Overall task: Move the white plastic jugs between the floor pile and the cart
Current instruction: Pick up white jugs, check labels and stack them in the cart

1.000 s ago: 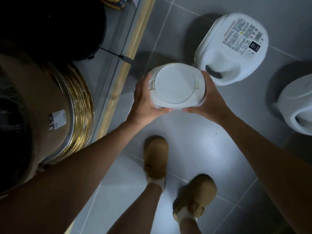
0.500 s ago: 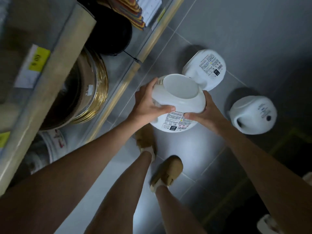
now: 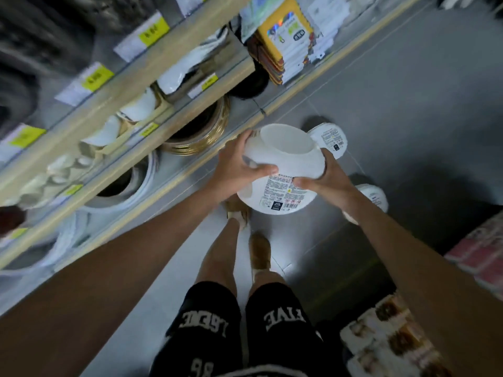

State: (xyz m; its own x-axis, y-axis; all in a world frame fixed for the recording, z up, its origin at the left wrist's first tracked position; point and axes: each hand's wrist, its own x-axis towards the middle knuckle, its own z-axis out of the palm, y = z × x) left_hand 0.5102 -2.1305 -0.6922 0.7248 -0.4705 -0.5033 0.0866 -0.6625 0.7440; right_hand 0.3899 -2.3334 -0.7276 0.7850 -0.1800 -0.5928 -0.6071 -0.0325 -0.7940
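Observation:
I hold a white plastic jug (image 3: pixel 283 156) in both hands at about waist height, its flat base turned up toward me and its printed label facing down and toward me. My left hand (image 3: pixel 234 167) grips its left side, my right hand (image 3: pixel 324 180) its right side. Two more white jugs lie on the grey tiled floor: one jug (image 3: pixel 330 140) just beyond the held one, another jug (image 3: pixel 374 197) partly hidden behind my right forearm.
Wooden shop shelves (image 3: pixel 130 88) with yellow price tags run along the left, holding coiled hoses (image 3: pixel 201 131) and packaged goods (image 3: pixel 285 42). Packaged goods (image 3: pixel 389 338) in red and brown wrappers sit at the lower right. My feet in tan shoes (image 3: pixel 260 251) stand on the floor.
The jug has come up from near the floor as I straightened. The floor jugs now look smaller and farther off, and the shelves have come into view.

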